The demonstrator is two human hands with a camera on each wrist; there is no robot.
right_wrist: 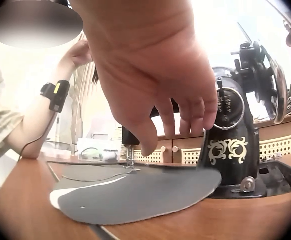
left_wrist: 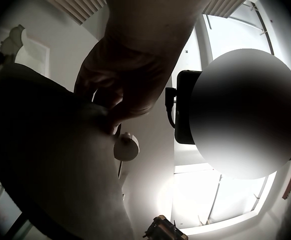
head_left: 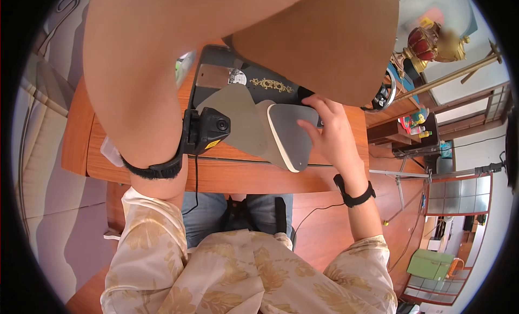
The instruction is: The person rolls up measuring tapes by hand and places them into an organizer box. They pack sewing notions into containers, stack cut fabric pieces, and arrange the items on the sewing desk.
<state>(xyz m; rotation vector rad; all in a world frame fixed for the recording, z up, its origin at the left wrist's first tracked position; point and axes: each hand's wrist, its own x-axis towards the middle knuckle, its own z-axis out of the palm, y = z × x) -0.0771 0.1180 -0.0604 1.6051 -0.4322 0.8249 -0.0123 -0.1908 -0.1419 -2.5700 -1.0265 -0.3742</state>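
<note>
Raised close to the head camera, the left arm supports a large brown flat piece; the left hand is outside that view. In the left wrist view the left hand pinches the edge of this piece, which looks dark. The right hand hovers with spread, bent fingers above a grey flat piece with a white edge. From the right wrist, the right hand hangs over the grey piece, holding nothing. An olive-grey piece lies beside it, by the black sewing machine.
The machine's handwheel stands at the right. A wooden table bears the machine and pieces. A clear container sits at the left table edge. Cables run from both wrist cameras. Shelves with bottles stand further right.
</note>
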